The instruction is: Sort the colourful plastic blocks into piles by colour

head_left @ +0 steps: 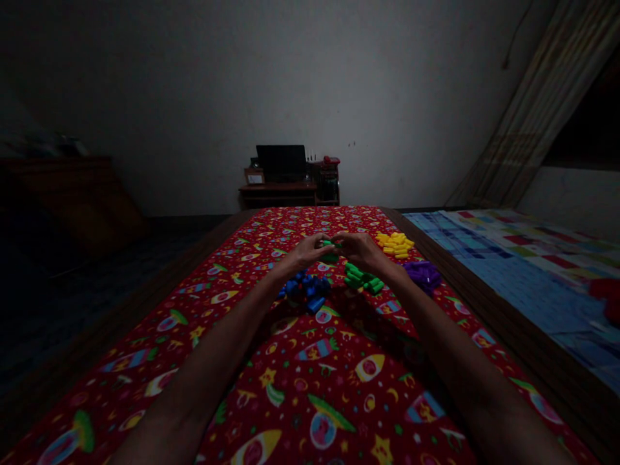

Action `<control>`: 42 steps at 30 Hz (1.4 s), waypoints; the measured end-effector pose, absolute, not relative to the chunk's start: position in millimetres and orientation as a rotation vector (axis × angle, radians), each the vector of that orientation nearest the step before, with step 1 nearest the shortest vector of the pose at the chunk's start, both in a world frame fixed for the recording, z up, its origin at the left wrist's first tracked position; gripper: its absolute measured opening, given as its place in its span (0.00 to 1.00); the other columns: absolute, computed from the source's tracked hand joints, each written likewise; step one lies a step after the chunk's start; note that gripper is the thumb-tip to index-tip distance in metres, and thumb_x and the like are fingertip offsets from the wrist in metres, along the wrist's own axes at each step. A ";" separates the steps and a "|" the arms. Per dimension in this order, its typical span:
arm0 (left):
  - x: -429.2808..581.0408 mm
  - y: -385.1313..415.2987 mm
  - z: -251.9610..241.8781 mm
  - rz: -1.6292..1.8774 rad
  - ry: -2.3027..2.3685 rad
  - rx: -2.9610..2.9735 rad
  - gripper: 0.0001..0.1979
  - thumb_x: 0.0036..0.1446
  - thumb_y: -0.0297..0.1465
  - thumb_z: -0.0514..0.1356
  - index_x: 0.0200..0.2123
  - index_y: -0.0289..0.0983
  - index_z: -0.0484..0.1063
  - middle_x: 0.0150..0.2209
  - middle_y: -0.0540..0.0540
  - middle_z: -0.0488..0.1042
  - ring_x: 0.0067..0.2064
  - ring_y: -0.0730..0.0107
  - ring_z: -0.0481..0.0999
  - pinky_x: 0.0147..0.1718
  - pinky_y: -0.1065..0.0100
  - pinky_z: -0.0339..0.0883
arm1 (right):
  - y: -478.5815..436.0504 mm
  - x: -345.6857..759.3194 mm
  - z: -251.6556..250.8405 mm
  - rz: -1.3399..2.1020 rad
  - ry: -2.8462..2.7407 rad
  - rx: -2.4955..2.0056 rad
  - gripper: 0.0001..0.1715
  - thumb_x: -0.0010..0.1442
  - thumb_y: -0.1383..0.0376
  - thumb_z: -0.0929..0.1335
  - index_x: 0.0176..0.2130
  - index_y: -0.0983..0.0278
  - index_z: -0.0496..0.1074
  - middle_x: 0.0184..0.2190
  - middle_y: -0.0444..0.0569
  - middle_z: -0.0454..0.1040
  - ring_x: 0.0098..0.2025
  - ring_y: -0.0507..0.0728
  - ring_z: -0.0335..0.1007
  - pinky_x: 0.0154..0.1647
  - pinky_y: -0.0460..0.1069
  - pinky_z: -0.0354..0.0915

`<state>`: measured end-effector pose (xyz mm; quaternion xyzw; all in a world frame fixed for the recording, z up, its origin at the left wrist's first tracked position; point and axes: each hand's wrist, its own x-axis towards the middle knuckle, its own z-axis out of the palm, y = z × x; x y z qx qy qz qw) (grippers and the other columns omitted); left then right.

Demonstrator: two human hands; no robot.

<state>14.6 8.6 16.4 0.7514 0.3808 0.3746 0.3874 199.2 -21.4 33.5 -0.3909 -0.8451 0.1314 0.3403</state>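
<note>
My left hand [310, 250] and my right hand [359, 249] meet over the red patterned cloth, fingers closed around a green plastic piece [329, 243] between them. The fingers cover much of this piece, so its full shape is hidden. More green shows just beneath the hands. Near my right wrist lies a pile of green tube-like plastic pieces [364, 279]. A heap of blue plastic pieces [305, 287], some with rounded parts, is below my left hand. Yellow pieces [395, 245] and purple pieces [423, 275] form separate piles on the right.
The cloth [310, 387] covers a long raised surface with dark brown edges. A desk with a black monitor [281, 161] stands against the far wall. On the right is a blue and checkered mat [479, 258]; a wooden cabinet [62, 200] stands at left. The room is dim.
</note>
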 end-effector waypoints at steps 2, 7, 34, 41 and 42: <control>15.3 6.6 16.8 0.940 0.984 1.898 0.18 0.57 0.44 0.60 0.38 0.34 0.70 0.31 0.46 0.78 0.33 0.65 0.79 0.34 0.65 0.74 | -16.2 212.0 38.8 0.348 -2.153 -1.115 0.15 0.58 0.70 0.67 0.44 0.67 0.78 0.32 0.51 0.80 0.32 0.52 0.73 0.31 0.43 0.62; -1.2 7.8 18.8 0.920 1.308 2.180 0.13 0.58 0.38 0.56 0.40 0.36 0.74 0.32 0.46 0.79 0.36 0.63 0.79 0.37 0.66 0.72 | -4.4 245.5 45.8 0.341 -2.157 -1.404 0.12 0.55 0.71 0.68 0.38 0.69 0.80 0.30 0.52 0.80 0.31 0.53 0.74 0.29 0.43 0.62; -16.8 50.8 -6.2 0.800 1.492 2.414 0.18 0.59 0.37 0.53 0.47 0.37 0.75 0.54 0.41 0.74 0.59 0.56 0.67 0.58 0.60 0.59 | -10.1 232.6 41.7 -0.054 -2.095 -1.633 0.17 0.60 0.66 0.62 0.30 0.67 0.78 0.27 0.51 0.77 0.25 0.51 0.63 0.25 0.47 0.47; -13.8 53.9 -9.2 0.461 1.222 2.408 0.17 0.55 0.44 0.56 0.25 0.39 0.76 0.27 0.49 0.78 0.32 0.65 0.77 0.35 0.71 0.69 | -32.7 195.8 44.1 0.090 -2.371 -1.416 0.14 0.61 0.68 0.64 0.33 0.66 0.79 0.29 0.52 0.78 0.30 0.53 0.69 0.27 0.45 0.52; -18.2 45.5 -10.1 0.441 1.188 2.406 0.18 0.55 0.45 0.56 0.27 0.40 0.77 0.28 0.49 0.78 0.33 0.66 0.77 0.35 0.72 0.69 | -36.7 189.7 42.1 0.156 -2.440 -1.361 0.13 0.61 0.67 0.64 0.35 0.66 0.79 0.29 0.52 0.78 0.30 0.53 0.69 0.27 0.45 0.53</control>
